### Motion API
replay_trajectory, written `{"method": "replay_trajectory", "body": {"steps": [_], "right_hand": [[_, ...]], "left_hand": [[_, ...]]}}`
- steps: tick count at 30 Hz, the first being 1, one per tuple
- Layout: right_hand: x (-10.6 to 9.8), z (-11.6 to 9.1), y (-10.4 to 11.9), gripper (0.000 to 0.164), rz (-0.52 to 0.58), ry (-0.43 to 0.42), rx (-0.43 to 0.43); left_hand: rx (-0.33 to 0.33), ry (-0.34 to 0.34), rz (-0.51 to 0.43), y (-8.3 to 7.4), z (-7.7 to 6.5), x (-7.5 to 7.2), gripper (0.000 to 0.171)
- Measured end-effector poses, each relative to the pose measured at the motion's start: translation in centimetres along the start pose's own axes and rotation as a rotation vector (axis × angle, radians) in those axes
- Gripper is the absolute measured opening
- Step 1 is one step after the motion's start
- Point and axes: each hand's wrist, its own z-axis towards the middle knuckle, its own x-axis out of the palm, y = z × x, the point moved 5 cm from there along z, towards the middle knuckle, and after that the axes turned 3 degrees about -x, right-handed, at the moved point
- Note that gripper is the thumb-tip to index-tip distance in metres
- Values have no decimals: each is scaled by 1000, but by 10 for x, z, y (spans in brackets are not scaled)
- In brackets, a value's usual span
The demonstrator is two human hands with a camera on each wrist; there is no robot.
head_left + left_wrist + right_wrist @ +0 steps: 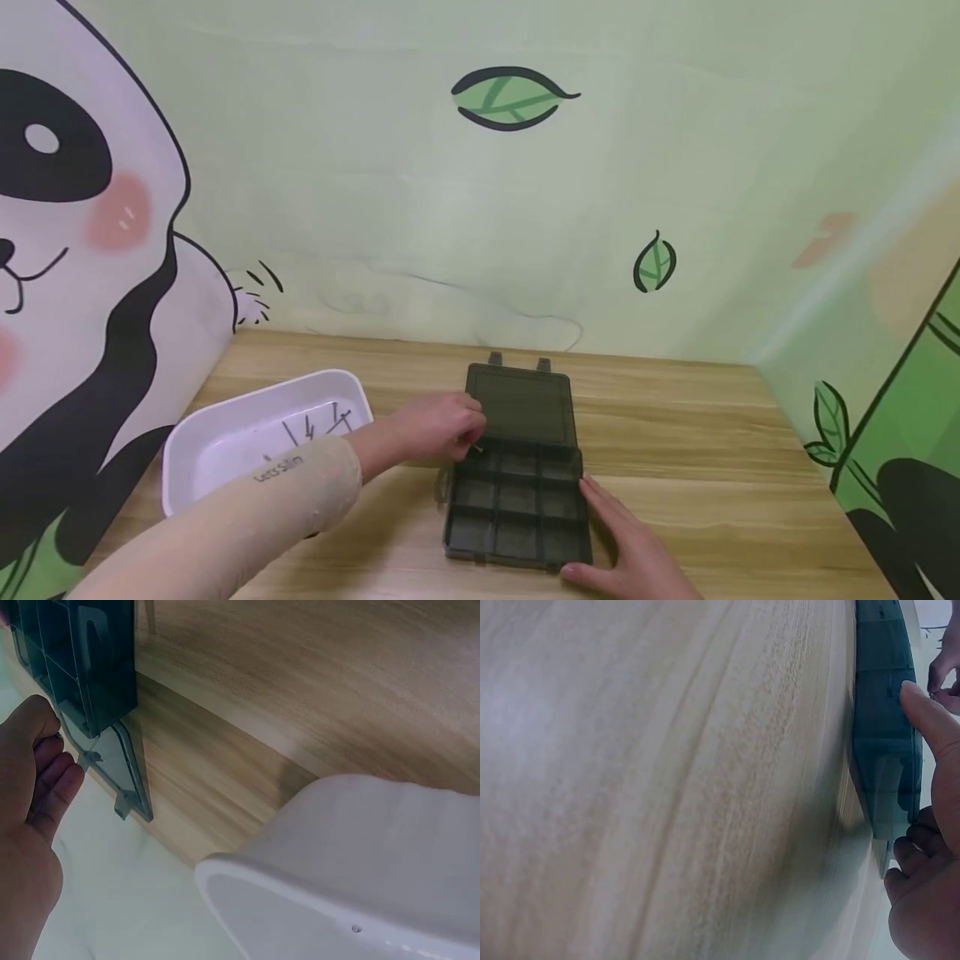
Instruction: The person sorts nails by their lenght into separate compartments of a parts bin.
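Observation:
A dark translucent compartment box [517, 508] lies on the table with its lid [522, 406] folded back flat away from the person. My left hand [438, 425] pinches a small screw-like metal piece [477, 448] between thumb and finger, over the box's far left compartment. In the left wrist view the left hand [37, 772] hides most of that piece. At the near right corner, my right hand [633, 542] holds the box, thumb against the front and fingers along the right side. The right wrist view shows its thumb [926, 716] touching the box wall [885, 720].
A white plastic tray [183, 442] stands on the left of the table, with several thin metal pieces [309, 427] in it; the left forearm crosses over its near side. Behind the wooden table [675, 433] rises a green printed backdrop [375, 208].

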Motion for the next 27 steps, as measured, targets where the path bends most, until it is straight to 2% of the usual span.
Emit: {"method": "replay_trajectory", "body": {"steps": [18, 27], "right_hand": [[0, 0, 1, 115, 3, 6, 8], [-1, 0, 1, 114, 4, 1, -1]], "left_hand": [[-8, 7, 7, 3, 1, 12, 15], [10, 2, -36, 3, -3, 5, 13]]}}
